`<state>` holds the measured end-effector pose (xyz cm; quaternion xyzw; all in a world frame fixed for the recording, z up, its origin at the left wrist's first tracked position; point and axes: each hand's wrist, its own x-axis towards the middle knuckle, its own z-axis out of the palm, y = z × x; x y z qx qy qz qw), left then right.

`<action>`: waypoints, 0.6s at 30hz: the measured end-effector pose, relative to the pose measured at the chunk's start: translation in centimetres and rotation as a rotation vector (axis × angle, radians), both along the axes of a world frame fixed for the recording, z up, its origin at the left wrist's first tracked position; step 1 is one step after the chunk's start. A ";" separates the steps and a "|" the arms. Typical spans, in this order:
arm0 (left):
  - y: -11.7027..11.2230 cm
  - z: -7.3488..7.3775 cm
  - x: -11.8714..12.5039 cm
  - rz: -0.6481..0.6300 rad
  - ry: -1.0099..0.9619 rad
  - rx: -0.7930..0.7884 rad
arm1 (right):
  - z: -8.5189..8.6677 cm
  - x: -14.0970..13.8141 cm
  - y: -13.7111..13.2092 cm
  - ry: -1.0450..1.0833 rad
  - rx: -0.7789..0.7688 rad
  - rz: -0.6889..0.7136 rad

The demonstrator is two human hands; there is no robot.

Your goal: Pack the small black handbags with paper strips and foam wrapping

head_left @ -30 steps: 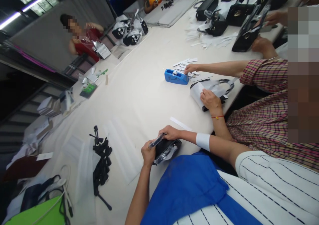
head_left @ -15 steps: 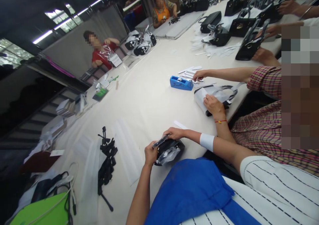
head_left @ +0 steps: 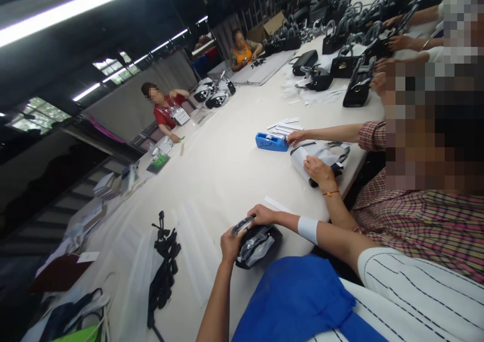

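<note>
A small black handbag [head_left: 273, 235] stands at the table edge in front of me, with crumpled clear plastic [head_left: 260, 250] in its opening. Its handle [head_left: 242, 226] is wrapped in clear film. My left hand [head_left: 229, 245] is closed around the handle's near left side. Fingers bent, my right hand [head_left: 260, 214] grips the handle's far end by the bag's top; the fingertips are partly hidden. To the left lies a heap of black straps [head_left: 165, 261] on white sheets [head_left: 134, 276]. Just beyond my right hand is a white paper strip [head_left: 278, 204].
At my right, a co-worker's hands [head_left: 319, 173] work on a wrapped bag [head_left: 300, 156] beside a blue tape dispenser [head_left: 271, 142] and paper strips [head_left: 285, 127]. Several black handbags [head_left: 345, 65] crowd the far right. Papers and cables [head_left: 108, 306] lie along the left edge.
My view has tilted upward, so the table sits lower in the picture. Both hands keep their hold on the handbag. The person in red across the table has lowered one hand to the tabletop.
</note>
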<state>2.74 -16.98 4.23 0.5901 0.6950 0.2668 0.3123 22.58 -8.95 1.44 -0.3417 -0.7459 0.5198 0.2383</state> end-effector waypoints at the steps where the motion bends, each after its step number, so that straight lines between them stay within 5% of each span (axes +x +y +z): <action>1: -0.3 0.0 0.2 0.009 0.023 0.005 | 0.3 -0.2 -0.5 -0.026 0.054 -0.029; 6: -1.0 0.0 0.3 0.008 0.060 0.009 | 1.7 -0.3 -1.4 -0.056 0.180 -0.004; 14: -0.7 -0.4 -0.5 -0.071 0.037 0.048 | 1.4 0.2 -1.1 -0.099 0.207 0.053; 18: -1.5 -0.4 -0.5 -0.108 -0.004 0.050 | 0.9 1.2 -1.7 -0.001 0.098 -0.020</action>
